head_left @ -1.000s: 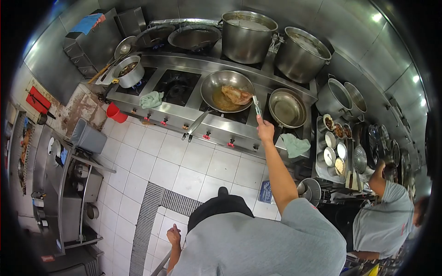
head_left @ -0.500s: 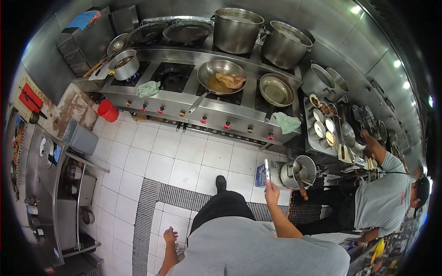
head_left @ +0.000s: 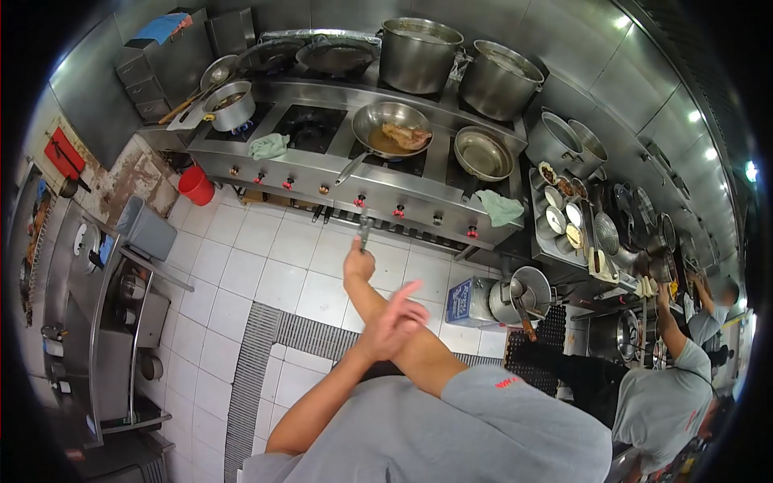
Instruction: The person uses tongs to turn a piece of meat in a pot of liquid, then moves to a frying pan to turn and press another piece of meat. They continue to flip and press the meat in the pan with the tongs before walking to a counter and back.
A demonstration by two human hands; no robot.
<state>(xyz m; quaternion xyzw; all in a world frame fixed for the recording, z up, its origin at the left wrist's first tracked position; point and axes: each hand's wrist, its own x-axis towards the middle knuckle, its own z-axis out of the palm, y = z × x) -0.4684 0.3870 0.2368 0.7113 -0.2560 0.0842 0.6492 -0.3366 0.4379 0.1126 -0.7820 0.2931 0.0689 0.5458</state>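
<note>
My right hand [head_left: 359, 264] is closed around metal tongs [head_left: 365, 228], which point toward the stove front. My left hand [head_left: 394, 324], fingers spread and somewhat blurred, crosses over my right forearm and holds nothing. Beyond the tongs, a frying pan [head_left: 377, 117] sits on a burner with a browned piece of meat [head_left: 405, 137] and brownish liquid in it. The pan's handle slants down toward the stove's front edge.
Large pots [head_left: 420, 60] stand at the stove's back. An empty-looking pan [head_left: 483, 154] and green cloth [head_left: 499, 208] are to the right. A floor-level pot [head_left: 527, 291] stands beside a blue box [head_left: 460, 303]. Two co-workers [head_left: 664, 398] are at the right. A red bucket [head_left: 196, 186] is left.
My right hand has swung left and forward with the tongs. My left hand has come up and right, across my right forearm. A second co-worker now shows at the far right.
</note>
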